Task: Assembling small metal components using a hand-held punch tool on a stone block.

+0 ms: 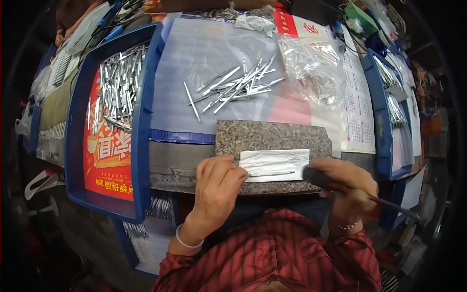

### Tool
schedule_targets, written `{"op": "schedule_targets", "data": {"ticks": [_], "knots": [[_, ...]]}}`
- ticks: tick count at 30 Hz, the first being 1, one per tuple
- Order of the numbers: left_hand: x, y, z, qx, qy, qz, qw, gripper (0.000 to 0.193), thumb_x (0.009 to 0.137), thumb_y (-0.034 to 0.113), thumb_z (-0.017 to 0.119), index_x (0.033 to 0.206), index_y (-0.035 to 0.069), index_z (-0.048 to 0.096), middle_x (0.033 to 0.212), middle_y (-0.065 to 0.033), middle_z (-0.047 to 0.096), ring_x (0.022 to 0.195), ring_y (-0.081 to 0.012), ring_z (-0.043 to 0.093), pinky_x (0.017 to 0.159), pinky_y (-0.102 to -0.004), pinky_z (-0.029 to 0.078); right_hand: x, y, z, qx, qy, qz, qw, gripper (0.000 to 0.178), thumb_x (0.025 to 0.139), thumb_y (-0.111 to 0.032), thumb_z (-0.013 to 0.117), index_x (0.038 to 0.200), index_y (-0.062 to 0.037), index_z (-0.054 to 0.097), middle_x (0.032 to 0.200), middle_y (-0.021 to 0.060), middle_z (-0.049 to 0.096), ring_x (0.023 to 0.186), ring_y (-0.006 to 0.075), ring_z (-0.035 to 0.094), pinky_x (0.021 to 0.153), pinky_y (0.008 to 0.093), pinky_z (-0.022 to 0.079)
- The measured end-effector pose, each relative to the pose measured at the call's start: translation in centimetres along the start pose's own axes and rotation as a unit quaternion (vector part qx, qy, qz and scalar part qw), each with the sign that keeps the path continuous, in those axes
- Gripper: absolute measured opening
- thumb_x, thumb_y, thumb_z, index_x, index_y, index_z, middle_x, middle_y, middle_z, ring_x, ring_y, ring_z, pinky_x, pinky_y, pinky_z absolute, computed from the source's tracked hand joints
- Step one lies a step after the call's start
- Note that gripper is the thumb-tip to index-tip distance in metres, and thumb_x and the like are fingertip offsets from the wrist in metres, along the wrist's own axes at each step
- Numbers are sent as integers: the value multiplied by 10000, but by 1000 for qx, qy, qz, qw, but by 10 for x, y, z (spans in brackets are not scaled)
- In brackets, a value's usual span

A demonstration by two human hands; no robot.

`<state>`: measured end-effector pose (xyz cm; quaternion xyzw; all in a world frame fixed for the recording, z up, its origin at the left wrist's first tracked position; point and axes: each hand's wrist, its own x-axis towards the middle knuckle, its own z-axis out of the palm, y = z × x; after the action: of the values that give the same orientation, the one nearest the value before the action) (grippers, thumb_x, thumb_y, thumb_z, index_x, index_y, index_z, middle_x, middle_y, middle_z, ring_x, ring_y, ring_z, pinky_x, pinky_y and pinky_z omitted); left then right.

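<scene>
A folded white pad (pixel 275 159) lies on a speckled granite slab (pixel 272 130) in front of me. Along the pad's near edge rests a thin metal rod (pixel 272 173). My left hand (pixel 217 181) pinches the rod's left end, its fingers closed and pressed to the slab. In my right hand (pixel 351 187) is a screwdriver (pixel 317 177), gripped so that its dark handle end points left, over the pad's right edge. The shaft sticks out to the lower right. This hand is slightly blurred.
Beyond the slab, several silvery metal pieces (pixel 243 86) lie loosely piled on plastic sheeting. A clear plastic bag (pixel 314 68) is right of them. At left stands a blue tray (pixel 142 141) with many more metal pieces; another blue tray (pixel 382 126) stands at right.
</scene>
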<state>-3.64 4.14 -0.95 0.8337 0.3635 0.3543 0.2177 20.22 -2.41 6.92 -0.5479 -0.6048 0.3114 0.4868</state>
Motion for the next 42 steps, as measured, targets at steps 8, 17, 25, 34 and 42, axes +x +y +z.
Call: {"op": "schedule_targets", "data": {"ticks": [8,17,25,34,42], "knots": [[5,6,0,32,-8,-9,999,152,742,-5,704,855,45,616,843,-97,583,925,-325,603,833,-416,420,5,37,6,-122,-37,-62,990,208,965,-222,568,894,-43,646,737,117,633,588,303,603,538,363,483],[-4,11,3,74,15,-8,997,151,764,3,690,877,47,600,858,-98,595,937,-324,607,851,-418,415,-31,26,-21,126,-50,119,984,350,1046,-221,373,1124,26,608,1027,122,667,761,97,583,645,220,468],[-17,38,-13,54,53,-10,997,134,779,-2,683,866,46,594,841,-87,622,866,-311,639,853,-409,426,-45,44,-4,188,-80,211,956,236,1026,-113,419,1169,31,539,911,117,647,539,42,461,494,176,377],[-30,53,-19,-9,29,-26,999,190,722,-47,721,862,39,624,826,-90,640,848,-300,653,799,-394,460,-42,35,13,235,-116,217,941,168,975,-64,545,1095,39,603,919,83,674,580,31,519,602,205,494],[-41,53,-19,-13,25,-21,999,209,720,-16,741,885,40,625,859,-81,630,881,-273,648,819,-388,437,-50,38,19,299,-79,253,916,260,1023,-150,454,1080,45,617,792,112,671,487,24,454,417,179,330]]}}
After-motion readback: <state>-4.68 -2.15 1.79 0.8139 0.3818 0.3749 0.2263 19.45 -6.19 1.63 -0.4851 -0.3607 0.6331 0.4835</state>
